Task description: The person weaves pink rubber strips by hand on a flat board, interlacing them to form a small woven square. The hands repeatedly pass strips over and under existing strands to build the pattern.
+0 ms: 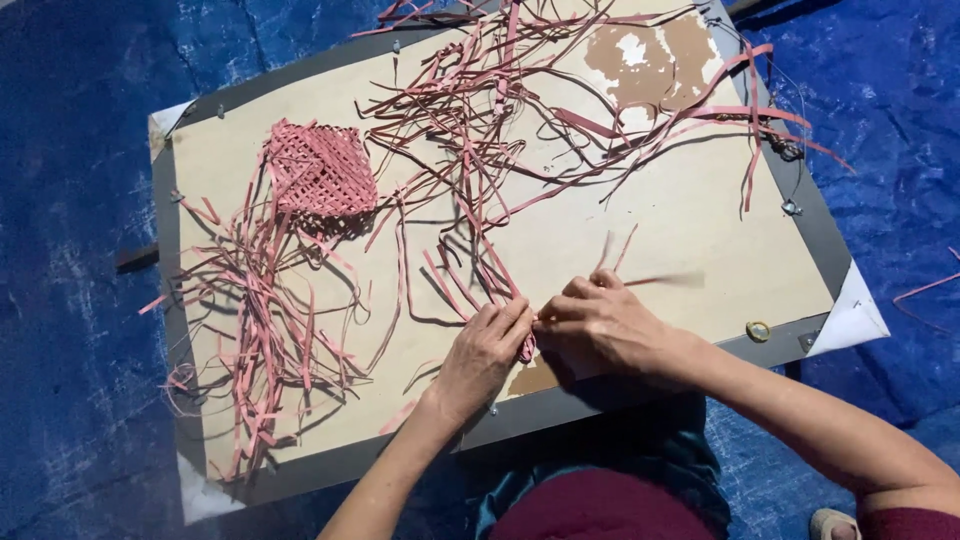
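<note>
Seen from the head camera: blue tarp (60,300) under a pale, grey-edged board (680,230). Left hand (484,352) and right hand (600,322) side by side at the near edge, fingers closed on the ends of pink strips (478,262) fanning away (one strip blurred). Woven pink patch (320,170) well apart, far left, amid loose strips (260,330)

Strip ends (527,345) are hidden under the left hand (485,355) and right hand (600,325); grip not readable. One strip (665,281) by the right fingers (585,290) is motion-blurred. Strip tangle (480,15) is cut off at the top edge. Board's (640,230) near edge is partly covered by both forearms. Small ring (758,331) on the frame is too small to identify. Shoe (835,524) is cropped at the bottom.
</note>
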